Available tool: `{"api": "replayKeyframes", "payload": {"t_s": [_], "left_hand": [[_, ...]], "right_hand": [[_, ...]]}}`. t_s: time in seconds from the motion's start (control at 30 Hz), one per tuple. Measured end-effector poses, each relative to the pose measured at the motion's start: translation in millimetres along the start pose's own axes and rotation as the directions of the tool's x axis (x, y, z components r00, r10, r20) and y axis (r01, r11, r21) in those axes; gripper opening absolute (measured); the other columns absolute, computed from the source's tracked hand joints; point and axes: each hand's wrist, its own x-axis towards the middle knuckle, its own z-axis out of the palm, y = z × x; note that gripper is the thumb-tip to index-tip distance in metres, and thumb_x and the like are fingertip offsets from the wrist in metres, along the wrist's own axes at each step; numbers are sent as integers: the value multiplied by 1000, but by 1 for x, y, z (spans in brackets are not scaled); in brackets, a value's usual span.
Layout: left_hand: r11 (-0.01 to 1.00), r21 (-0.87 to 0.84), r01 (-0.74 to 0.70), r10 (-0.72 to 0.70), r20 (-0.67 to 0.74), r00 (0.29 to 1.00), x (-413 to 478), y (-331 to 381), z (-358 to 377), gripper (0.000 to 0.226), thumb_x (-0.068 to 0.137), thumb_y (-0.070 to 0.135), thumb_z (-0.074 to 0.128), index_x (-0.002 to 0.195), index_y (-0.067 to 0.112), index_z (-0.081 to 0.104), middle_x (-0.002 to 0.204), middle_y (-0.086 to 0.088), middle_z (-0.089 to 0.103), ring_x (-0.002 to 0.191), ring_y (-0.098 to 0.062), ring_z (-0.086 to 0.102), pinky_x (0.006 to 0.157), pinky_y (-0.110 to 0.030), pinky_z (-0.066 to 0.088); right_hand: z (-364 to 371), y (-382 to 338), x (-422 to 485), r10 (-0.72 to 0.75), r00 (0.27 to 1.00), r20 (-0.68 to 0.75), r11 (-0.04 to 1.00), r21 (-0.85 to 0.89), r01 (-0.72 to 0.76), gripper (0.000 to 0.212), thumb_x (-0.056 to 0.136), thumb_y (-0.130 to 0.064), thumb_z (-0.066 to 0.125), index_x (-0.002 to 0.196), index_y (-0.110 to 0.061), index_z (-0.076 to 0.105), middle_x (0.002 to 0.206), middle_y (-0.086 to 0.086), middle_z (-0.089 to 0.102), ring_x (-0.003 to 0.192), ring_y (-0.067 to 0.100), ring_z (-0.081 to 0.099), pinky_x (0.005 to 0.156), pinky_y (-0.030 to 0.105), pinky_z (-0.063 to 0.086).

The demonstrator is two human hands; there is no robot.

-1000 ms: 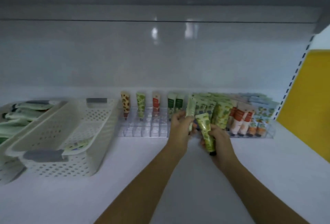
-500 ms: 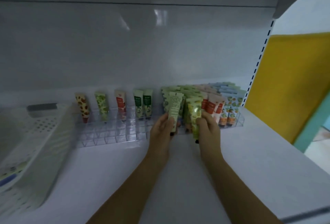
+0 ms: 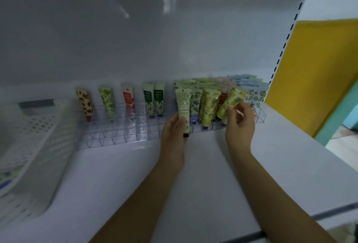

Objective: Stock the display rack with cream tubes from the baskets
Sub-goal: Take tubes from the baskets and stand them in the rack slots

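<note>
At the far left of the shelf sits a white basket, blurred; beside it the clear display rack has mostly empty slots on its left and packed rows on its right. The left hand has its grip closed around a pale tube, print side out and cap down, at the rack's front edge. The right hand pinches a yellow-green tube, tilted, over the crowded section. Best to upright each tube, turn the pale one's front outward, and seat caps fully in free slots.

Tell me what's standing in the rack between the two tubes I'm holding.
In the head view, two racked tubes: a blue-patterned tube and a yellow-green tube, between the left tube and the right tube.
</note>
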Motion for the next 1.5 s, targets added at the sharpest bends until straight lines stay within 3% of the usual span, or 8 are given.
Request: {"api": "replayKeyframes", "payload": {"t_s": [0.2,0.6,0.83,1.03,1.23,1.3,1.37,1.5], "left_hand": [[995,-101,14,-21,-64,998,-6,5,-1,15,95,11,47,100,21,57,91,5,59,80,-7,54,73,-19,47],[997,-71,19,-20,-10,1000,-9,2,0,19,95,10,47,92,24,59,84,3,60,76,-5,55,68,-16,49],[1000,8,9,-9,36,999,-10,1,1,22,95,15,47,114,19,57,92,7,63,81,-3,58,69,-14,48],[998,45,38,-43,112,993,-7,-1,-1,29,97,14,44,121,3,56,107,-9,66,95,-17,62,86,-29,50],[985,71,157,-168,179,969,-6,-4,-1,21,99,19,39,104,5,55,91,-6,62,78,-13,63,68,-22,55],[976,213,53,-85,145,986,-6,-1,-1,19,99,16,39,90,7,54,89,-11,59,75,-14,59,67,-19,51],[829,523,-201,130,169,977,-4,0,-4,18,98,15,40,86,11,52,87,-9,57,71,-10,55,60,-11,42],[164,849,-503,402,408,820,-4,-4,-20,31,91,21,36,103,7,61,104,-9,62,98,-24,59,87,-27,45]], "right_hand": [[6,6,0,-89,993,71,990,-105,96,34,95,-19,50,128,-9,50,107,-2,55,94,12,51,79,19,37],[8,17,1,-58,995,85,963,-258,78,28,95,-18,49,120,-9,54,103,1,60,91,15,54,77,25,39],[4,12,0,-88,996,3,979,-182,87,8,91,-16,54,97,-15,48,87,0,53,74,13,49,66,24,38],[10,3,-24,-215,907,361,949,-144,282,20,94,-18,51,113,-15,57,97,-9,56,81,-6,51,69,5,39],[14,-6,-30,39,824,565,994,60,-88,21,96,-8,44,78,-11,55,74,-6,51,67,-3,48,68,12,38],[13,-6,-27,40,830,556,980,140,-140,24,92,-4,49,71,-15,54,66,-9,54,62,-4,52,66,13,42],[12,-5,-26,40,843,537,974,167,-153,13,89,-4,55,79,-11,56,69,-9,58,69,3,56,71,19,45],[11,-1,-23,47,910,412,976,176,-131,12,85,-8,63,91,-14,55,76,-3,55,68,0,57,68,14,48]]}}
